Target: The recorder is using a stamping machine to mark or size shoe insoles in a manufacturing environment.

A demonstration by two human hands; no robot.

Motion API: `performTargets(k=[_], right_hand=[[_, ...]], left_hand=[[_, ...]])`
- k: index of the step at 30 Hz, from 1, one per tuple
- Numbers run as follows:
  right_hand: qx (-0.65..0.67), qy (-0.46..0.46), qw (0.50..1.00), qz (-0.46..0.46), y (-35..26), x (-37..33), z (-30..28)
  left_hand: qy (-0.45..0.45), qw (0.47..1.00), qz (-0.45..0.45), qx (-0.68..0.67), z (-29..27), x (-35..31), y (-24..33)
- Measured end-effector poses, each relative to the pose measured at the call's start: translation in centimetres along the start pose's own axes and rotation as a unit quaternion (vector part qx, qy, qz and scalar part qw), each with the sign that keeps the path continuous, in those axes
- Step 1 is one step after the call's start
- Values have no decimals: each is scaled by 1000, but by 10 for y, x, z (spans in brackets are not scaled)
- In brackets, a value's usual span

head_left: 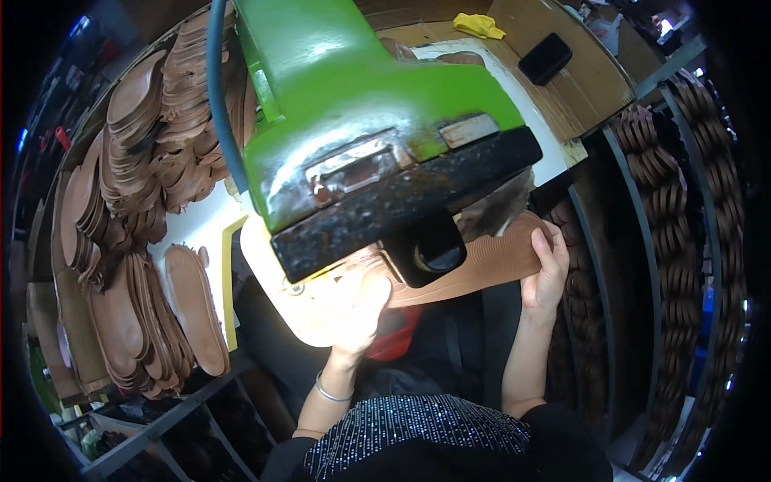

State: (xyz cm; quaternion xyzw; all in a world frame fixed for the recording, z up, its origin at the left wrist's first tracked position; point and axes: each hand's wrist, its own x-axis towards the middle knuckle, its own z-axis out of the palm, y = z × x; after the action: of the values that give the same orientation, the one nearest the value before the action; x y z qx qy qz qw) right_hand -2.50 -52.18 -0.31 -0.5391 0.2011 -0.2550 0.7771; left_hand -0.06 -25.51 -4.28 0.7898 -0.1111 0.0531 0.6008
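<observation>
You hold a brown sole (490,261) under the green machine (361,120), right hand (546,273) in a closed grip on its end, left hand (361,309) pressed beneath; soles (152,161) pile at left.

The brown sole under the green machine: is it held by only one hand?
No, the right hand grips one end of the sole and the left hand holds the other.
</observation>
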Motion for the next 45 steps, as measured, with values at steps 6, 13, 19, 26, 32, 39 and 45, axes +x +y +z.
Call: performTargets(k=[6,13,19,26,32,39,45], right_hand=[[6,-52,998,21,6,-3,39],[54,-80,994,42,29,-12,25],[31,-23,999,22,4,9,1],[-7,-63,998,22,11,-4,36],[55,-131,988,66,33,-22,55],[189,-59,972,131,60,-54,49],[103,-97,988,63,74,-63,78]], left_hand=[[108,931,-98,-334,-19,-16,-3],[61,965,-81,-244,-42,-23,-13],[-19,995,-53,-85,-5,13,20],[73,968,-40,-238,-34,-11,-8],[89,953,-110,-269,-74,-23,0],[47,944,-133,-300,-38,-36,-31],[36,976,-114,-180,-21,-32,2]])
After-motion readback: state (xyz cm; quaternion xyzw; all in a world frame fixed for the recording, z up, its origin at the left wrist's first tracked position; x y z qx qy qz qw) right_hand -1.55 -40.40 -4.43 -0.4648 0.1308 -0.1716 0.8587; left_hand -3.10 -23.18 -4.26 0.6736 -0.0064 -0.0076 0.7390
